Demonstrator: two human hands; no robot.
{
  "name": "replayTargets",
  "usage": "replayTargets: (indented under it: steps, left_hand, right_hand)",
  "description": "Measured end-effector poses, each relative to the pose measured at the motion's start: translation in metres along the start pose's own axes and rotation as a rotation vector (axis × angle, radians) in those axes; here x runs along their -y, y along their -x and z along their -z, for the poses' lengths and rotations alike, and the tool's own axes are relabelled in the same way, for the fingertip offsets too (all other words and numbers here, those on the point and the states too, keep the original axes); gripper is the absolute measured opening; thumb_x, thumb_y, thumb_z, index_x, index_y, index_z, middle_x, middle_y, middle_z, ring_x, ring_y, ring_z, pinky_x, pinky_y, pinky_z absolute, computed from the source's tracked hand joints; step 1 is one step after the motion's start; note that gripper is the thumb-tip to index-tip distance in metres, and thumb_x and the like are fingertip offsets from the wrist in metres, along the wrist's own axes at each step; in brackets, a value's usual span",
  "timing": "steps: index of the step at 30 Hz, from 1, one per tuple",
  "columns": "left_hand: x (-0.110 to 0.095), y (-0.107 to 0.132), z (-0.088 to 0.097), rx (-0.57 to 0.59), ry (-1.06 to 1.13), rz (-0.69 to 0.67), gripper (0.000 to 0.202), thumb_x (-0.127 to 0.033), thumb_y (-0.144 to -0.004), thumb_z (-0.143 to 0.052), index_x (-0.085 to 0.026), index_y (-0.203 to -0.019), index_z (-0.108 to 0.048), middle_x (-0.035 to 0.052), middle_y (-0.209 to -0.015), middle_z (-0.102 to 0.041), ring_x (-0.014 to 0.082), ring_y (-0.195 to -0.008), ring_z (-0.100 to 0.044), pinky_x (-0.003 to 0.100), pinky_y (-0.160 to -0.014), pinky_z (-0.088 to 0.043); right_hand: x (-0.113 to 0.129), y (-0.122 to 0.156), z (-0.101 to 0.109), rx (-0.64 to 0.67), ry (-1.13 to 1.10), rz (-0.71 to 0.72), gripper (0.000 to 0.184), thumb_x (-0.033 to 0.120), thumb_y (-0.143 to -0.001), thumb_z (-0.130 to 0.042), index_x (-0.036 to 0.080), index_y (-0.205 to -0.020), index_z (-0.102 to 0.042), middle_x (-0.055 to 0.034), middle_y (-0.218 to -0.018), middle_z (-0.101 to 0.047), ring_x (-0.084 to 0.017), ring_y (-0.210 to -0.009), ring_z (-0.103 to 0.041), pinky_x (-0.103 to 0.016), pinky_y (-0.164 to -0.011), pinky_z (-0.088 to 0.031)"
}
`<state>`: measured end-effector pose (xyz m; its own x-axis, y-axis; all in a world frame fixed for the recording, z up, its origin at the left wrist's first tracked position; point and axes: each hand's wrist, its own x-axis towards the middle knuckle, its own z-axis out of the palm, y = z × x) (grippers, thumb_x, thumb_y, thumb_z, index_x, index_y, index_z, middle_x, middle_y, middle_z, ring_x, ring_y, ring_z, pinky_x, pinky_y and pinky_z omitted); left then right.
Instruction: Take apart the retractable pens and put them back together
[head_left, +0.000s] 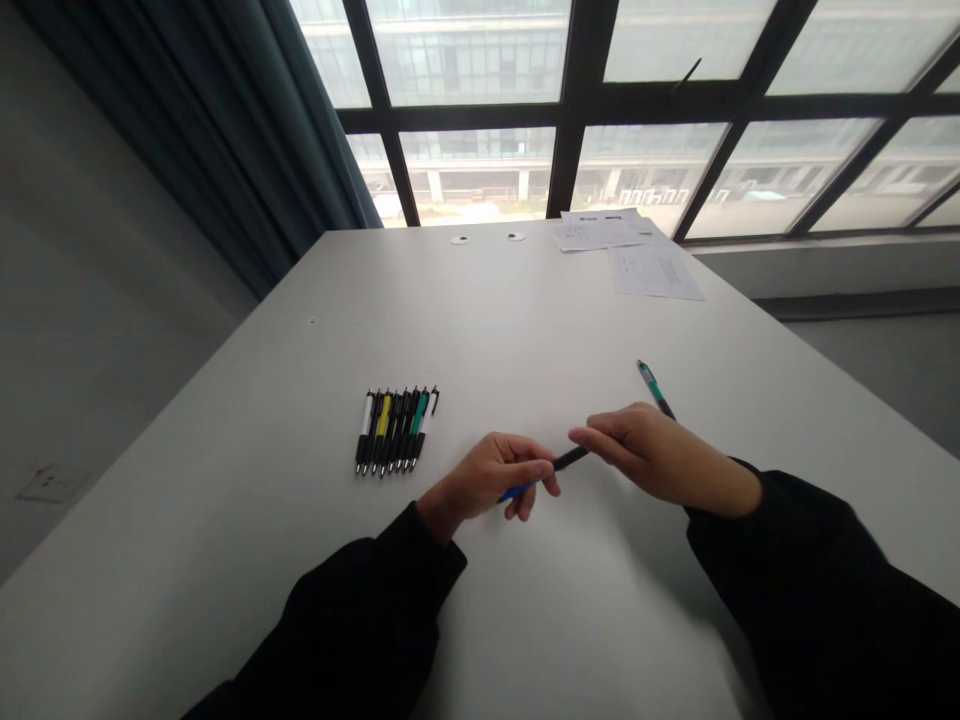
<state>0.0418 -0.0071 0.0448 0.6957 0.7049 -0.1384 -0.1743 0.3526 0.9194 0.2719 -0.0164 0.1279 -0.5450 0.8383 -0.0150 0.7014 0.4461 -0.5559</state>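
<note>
Between my hands, above the white table, is a blue pen (516,492) with a black grip. My left hand (499,470) pinches its blue barrel between thumb and fingers. At the black end, my right hand (637,448) closes its fingers round the tip, which is hidden from view. Left of my hands lies a neat row of several click pens (394,430), side by side, with black, white, yellow and green barrels. Just beyond my right hand rests a single green pen (652,383), its lower end partly covered by that hand.
The white table (465,330) reaches to a large window with dark frames. Printed papers (652,265) lie at its far right corner. Two round cable-hole covers (460,241) sit near the far edge. A blue-grey curtain (300,120) hangs at the left.
</note>
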Motion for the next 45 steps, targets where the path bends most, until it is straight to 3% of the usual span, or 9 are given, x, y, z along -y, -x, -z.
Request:
replayTargets:
  steps: [3,6,8,11,14,19,34,40,45]
  left_hand:
    - [-0.018,0.001,0.01,-0.179,-0.033,-0.182,0.026,-0.027,-0.078,-0.082,-0.01,-0.093,-0.07,0.0052,-0.077,-0.075,0.0085,-0.051,-0.064,0.016,-0.042,-0.046]
    - [-0.042,0.007,0.011,-0.357,-0.057,-0.401,0.025,-0.016,-0.077,-0.083,-0.015,-0.095,-0.066,0.0017,-0.09,-0.074,0.0088,-0.081,-0.072,0.014,-0.073,-0.056]
    - [-0.058,0.015,0.002,-0.405,-0.064,-0.525,0.039,-0.014,-0.078,-0.082,-0.021,-0.11,-0.06,-0.0005,-0.102,-0.072,0.0126,-0.098,-0.072,0.022,-0.088,-0.058]
    - [-0.075,0.028,-0.02,-0.349,-0.131,-0.661,0.058,-0.01,-0.08,-0.079,-0.029,-0.127,-0.049,0.0002,-0.118,-0.067,0.0129,-0.087,-0.075,0.027,-0.082,-0.064]
    - [-0.084,0.041,-0.041,-0.23,-0.23,-0.667,0.043,-0.01,-0.085,-0.074,-0.026,-0.12,-0.055,0.0028,-0.122,-0.066,0.015,-0.09,-0.076,0.027,-0.082,-0.065]
    - [-0.089,0.058,-0.056,-0.113,-0.355,-0.668,0.077,-0.001,-0.081,-0.075,-0.04,-0.14,-0.044,0.0009,-0.121,-0.066,0.0146,-0.083,-0.075,0.031,-0.078,-0.068]
    - [-0.092,0.062,-0.06,-0.121,-0.364,-0.626,0.066,0.001,-0.079,-0.076,-0.034,-0.131,-0.052,0.0002,-0.109,-0.069,0.016,-0.084,-0.075,0.03,-0.075,-0.068]
    - [-0.091,0.055,-0.061,-0.274,-0.437,-0.578,0.07,-0.008,-0.08,-0.078,-0.032,-0.138,-0.047,0.0025,-0.107,-0.071,0.0169,-0.08,-0.075,0.032,-0.076,-0.068]
    - [-0.079,0.034,-0.05,-0.511,-0.439,-0.484,0.077,-0.02,-0.075,-0.084,-0.028,-0.14,-0.044,0.0034,-0.105,-0.069,0.0165,-0.077,-0.075,0.029,-0.073,-0.066]
  right_hand:
    - [0.002,0.001,0.003,-0.138,-0.093,-0.06,0.05,0.052,-0.1,-0.044,0.019,-0.063,-0.048,0.0043,-0.053,-0.047,-0.01,-0.051,-0.041,-0.026,-0.055,-0.031]
    - [0.013,0.003,-0.002,-0.098,-0.232,-0.029,0.045,0.05,-0.1,-0.047,0.018,-0.069,-0.056,0.0025,-0.057,-0.057,-0.01,-0.052,-0.049,-0.023,-0.055,-0.036]
    - [0.027,0.006,-0.013,-0.012,-0.326,0.045,0.041,0.045,-0.101,-0.047,0.018,-0.073,-0.058,0.0009,-0.062,-0.062,-0.009,-0.055,-0.052,-0.022,-0.056,-0.039]
    - [0.052,0.013,-0.033,0.018,-0.385,0.179,0.034,0.04,-0.099,-0.055,0.017,-0.073,-0.057,0.0011,-0.064,-0.06,-0.009,-0.056,-0.049,-0.022,-0.056,-0.038]
    - [0.069,0.02,-0.047,-0.028,-0.406,0.249,0.027,0.034,-0.097,-0.059,0.017,-0.076,-0.057,0.0026,-0.064,-0.056,-0.008,-0.056,-0.046,-0.021,-0.056,-0.038]
    - [0.074,0.027,-0.048,-0.185,-0.369,0.286,0.026,0.027,-0.094,-0.063,0.018,-0.071,-0.054,0.0024,-0.063,-0.057,-0.008,-0.055,-0.047,-0.02,-0.054,-0.037]
    - [0.069,0.027,-0.046,-0.188,-0.323,0.363,0.023,0.027,-0.095,-0.061,0.018,-0.074,-0.055,0.0009,-0.065,-0.058,-0.009,-0.058,-0.049,-0.021,-0.057,-0.039]
    - [0.067,0.024,-0.051,-0.206,-0.266,0.271,0.027,0.028,-0.097,-0.056,0.02,-0.072,-0.048,0.0021,-0.064,-0.055,-0.009,-0.054,-0.045,-0.022,-0.055,-0.036]
    - [0.054,0.019,-0.067,-0.271,0.066,0.195,0.03,0.028,-0.101,-0.042,0.02,-0.073,-0.048,0.0003,-0.062,-0.054,-0.012,-0.054,-0.047,-0.027,-0.056,-0.03]
